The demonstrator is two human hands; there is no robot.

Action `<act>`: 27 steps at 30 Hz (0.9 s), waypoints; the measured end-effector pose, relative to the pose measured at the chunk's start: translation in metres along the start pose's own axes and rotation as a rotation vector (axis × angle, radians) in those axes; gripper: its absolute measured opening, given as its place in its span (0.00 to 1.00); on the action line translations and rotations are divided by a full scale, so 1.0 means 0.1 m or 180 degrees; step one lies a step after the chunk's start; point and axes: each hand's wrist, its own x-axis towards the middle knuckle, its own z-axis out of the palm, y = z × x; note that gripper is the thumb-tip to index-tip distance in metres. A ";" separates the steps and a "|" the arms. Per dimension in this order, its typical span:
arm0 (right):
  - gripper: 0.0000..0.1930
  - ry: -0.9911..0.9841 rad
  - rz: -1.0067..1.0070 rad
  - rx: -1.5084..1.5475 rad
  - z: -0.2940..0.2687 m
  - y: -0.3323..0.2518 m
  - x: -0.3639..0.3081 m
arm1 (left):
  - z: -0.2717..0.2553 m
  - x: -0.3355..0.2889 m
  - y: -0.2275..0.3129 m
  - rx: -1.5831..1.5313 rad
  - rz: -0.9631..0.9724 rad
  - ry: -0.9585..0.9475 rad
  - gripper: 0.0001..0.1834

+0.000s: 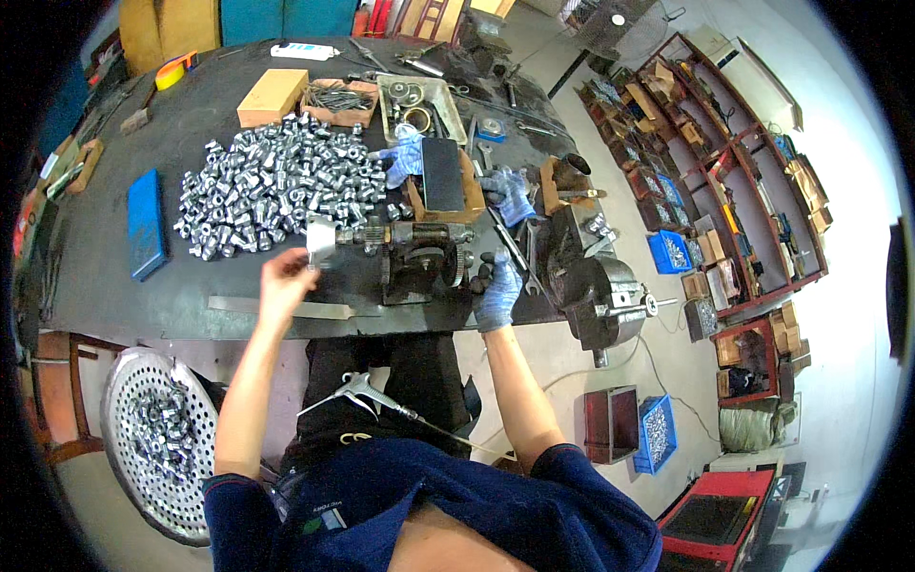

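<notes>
A dark metal bench fixture with a spindle and a toothed wheel stands near the table's front edge. At its left end is a pale round head. My bare left hand is just below that head, fingers curled together; what they pinch is too small and blurred to name. My right hand, in a blue-grey glove with dark fingertips, is at the fixture's right end beside the wheel. Its fingers are bent, and their grip is partly hidden. Behind the fixture lies a large heap of shiny metal fittings.
A bench vise is at the table's right edge. A dark phone-like slab leans on a box between spare gloves. A flat metal strip lies in front. An air blow gun rests on my lap. A perforated metal basket stands lower left.
</notes>
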 end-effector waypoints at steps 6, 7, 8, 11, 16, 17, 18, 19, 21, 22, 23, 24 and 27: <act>0.18 0.0091 -0.0206 -0.0025 -0.08 0.11 0.10 | -0.48 -0.15 0.75 -0.0817 0.0071 -0.0296 0.13; 0.18 0.0048 -0.0151 0.0029 -0.13 0.12 0.12 | -0.48 -0.13 0.84 -0.0798 0.0178 -0.0356 0.14; 0.19 -0.0045 -0.0060 0.0013 -0.07 0.05 0.01 | -0.46 -0.13 0.91 -0.0898 0.0198 -0.0397 0.13; 0.19 -0.0167 -0.0041 -0.0019 -0.06 0.04 -0.02 | -0.40 -0.10 0.90 -0.0924 0.0320 -0.0537 0.13; 0.18 0.0094 0.0049 -0.0029 0.02 -0.02 -0.09 | -0.33 0.01 0.82 -0.0783 0.0263 -0.0663 0.12; 0.16 0.0253 -0.0002 -0.0052 0.03 -0.05 -0.06 | -0.29 0.09 0.86 -0.0689 0.0326 -0.0792 0.12; 0.15 0.0156 -0.0053 -0.0053 0.02 -0.06 -0.06 | -0.30 0.09 0.90 -0.0459 0.0316 -0.0776 0.13; 0.13 0.0071 -0.0117 -0.0023 0.03 -0.06 -0.07 | -0.32 0.11 0.87 -0.0548 0.0336 -0.0804 0.13; 0.12 0.0111 -0.0469 -0.0199 -0.07 0.09 0.10 | -0.34 0.09 0.93 -0.0619 0.0256 -0.0787 0.12; 0.12 0.0130 -0.0608 -0.0301 -0.11 0.18 0.14 | -0.35 0.08 0.96 -0.0500 0.0269 -0.0801 0.13; 0.13 0.0197 -0.0327 -0.0167 0.06 0.00 -0.10 | -0.39 0.10 0.89 -0.0546 0.0215 -0.0799 0.13; 0.14 0.0188 -0.0284 -0.0103 0.05 -0.05 -0.13 | -0.36 0.11 0.87 -0.0752 0.0179 -0.0756 0.12; 0.16 0.0061 -0.0268 -0.0200 0.05 -0.23 -0.23 | -0.34 0.17 0.82 -0.0775 0.0213 -0.0861 0.13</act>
